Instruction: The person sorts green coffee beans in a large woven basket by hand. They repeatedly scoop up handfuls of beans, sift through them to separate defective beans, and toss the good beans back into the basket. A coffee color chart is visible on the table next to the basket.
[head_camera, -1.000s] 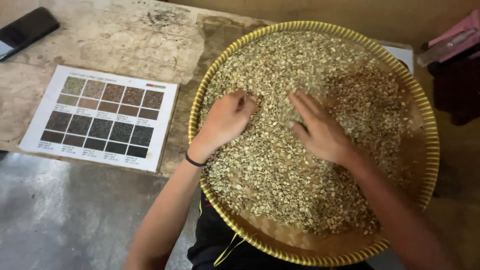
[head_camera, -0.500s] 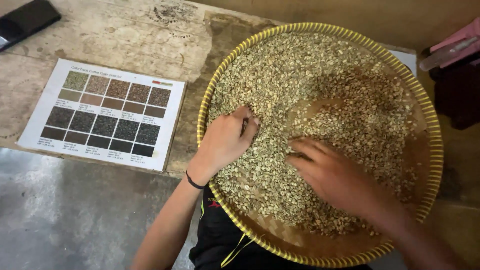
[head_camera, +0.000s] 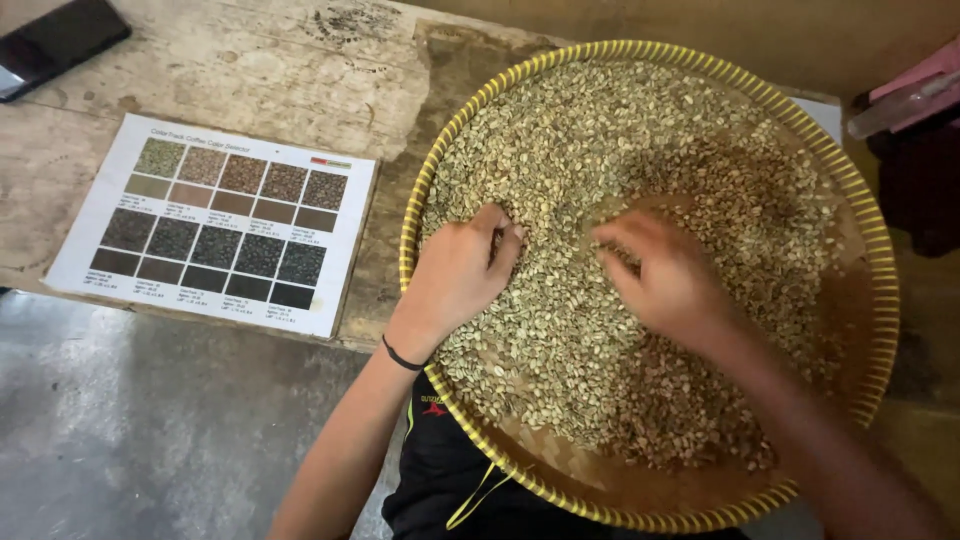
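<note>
Worn table (head_camera: 250, 60), left hand (head_camera: 455, 275), right hand (head_camera: 665, 275), fingers curled into beans (head_camera: 600, 130)

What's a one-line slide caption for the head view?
Both hands, left hand and right hand, rest in pale green beans on a round woven tray.

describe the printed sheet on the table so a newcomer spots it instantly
Start at the big round woven tray of pale beans. Just beyond its left rim, past the left hand, a white sheet lies flat on the worn table. It alone carries a grid of brown-toned photo swatches.
</note>
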